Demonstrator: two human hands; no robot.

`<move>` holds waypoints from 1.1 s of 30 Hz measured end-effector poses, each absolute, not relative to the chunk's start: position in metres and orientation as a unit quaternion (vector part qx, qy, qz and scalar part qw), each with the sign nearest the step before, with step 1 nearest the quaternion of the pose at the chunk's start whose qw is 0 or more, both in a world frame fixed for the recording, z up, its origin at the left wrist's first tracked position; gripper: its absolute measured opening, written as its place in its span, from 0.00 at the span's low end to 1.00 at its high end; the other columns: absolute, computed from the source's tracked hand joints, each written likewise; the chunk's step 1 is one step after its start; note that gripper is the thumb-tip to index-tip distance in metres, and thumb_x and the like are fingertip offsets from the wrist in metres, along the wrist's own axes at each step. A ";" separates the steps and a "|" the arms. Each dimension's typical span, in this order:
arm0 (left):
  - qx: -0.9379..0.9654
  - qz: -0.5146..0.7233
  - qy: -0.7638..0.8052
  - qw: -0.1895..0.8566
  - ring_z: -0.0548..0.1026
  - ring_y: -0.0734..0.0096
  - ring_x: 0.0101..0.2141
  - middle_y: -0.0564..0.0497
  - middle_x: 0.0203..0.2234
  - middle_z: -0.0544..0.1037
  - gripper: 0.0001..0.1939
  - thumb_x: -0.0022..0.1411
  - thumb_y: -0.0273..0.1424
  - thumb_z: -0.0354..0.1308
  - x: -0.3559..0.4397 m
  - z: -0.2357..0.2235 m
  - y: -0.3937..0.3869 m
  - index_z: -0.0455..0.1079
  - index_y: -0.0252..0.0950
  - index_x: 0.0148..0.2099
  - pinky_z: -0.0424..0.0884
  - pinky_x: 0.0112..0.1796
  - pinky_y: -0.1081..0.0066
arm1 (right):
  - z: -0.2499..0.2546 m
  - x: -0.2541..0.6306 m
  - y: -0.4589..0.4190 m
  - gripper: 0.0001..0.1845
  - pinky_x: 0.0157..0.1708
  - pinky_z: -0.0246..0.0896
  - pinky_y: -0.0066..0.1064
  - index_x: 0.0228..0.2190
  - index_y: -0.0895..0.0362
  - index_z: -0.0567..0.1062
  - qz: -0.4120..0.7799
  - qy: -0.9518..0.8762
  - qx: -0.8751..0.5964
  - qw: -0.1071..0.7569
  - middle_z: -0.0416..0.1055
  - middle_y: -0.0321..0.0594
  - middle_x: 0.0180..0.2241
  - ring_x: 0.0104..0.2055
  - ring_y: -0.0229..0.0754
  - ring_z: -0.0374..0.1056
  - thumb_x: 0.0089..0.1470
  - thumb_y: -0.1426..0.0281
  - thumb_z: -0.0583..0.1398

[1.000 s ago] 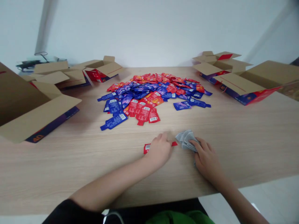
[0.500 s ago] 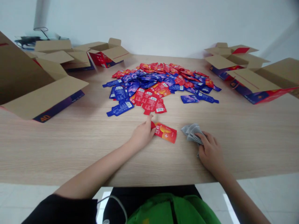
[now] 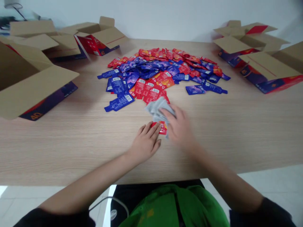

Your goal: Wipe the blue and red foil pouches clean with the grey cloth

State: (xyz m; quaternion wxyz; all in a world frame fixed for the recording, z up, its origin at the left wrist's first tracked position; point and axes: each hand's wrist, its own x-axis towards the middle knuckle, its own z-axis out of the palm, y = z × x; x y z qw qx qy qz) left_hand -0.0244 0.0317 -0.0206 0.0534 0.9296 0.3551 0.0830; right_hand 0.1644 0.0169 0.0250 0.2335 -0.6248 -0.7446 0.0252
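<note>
A red pouch (image 3: pixel 163 128) with orange fruit printed on it lies on the table in front of me, partly covered. My left hand (image 3: pixel 145 142) rests flat on its left end, fingers stretched out. Gripped in my right hand (image 3: pixel 180 126) is a grey cloth (image 3: pixel 157 108), which lies over the pouch's upper right part; this hand is slightly blurred. Just beyond the cloth, red pouches (image 3: pixel 149 90) form the near edge of a heap. A blue pouch (image 3: pixel 119 102) lies at the heap's near left.
The heap of red and blue pouches (image 3: pixel 153 64) spreads over the table's (image 3: pixel 94 142) far middle. Open cardboard boxes stand on the left (image 3: pixel 47 85), far left (image 3: pixel 104 39) and right (image 3: pixel 262 69). A wall rises behind.
My right hand has brought the grey cloth left onto the red pouch. My left hand has gone from gripping the pouch's end to lying flat on it. The view has tilted down.
</note>
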 end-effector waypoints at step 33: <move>0.938 0.045 0.342 0.045 0.63 0.50 0.66 0.40 0.66 0.68 0.26 0.75 0.35 0.49 -0.027 -0.008 0.024 0.62 0.29 0.70 0.63 0.62 0.53 | -0.012 0.179 -0.013 0.31 0.53 0.57 0.52 0.66 0.60 0.65 -0.053 -0.731 -0.676 0.073 0.62 0.56 0.66 0.57 0.59 0.61 0.62 0.73 0.51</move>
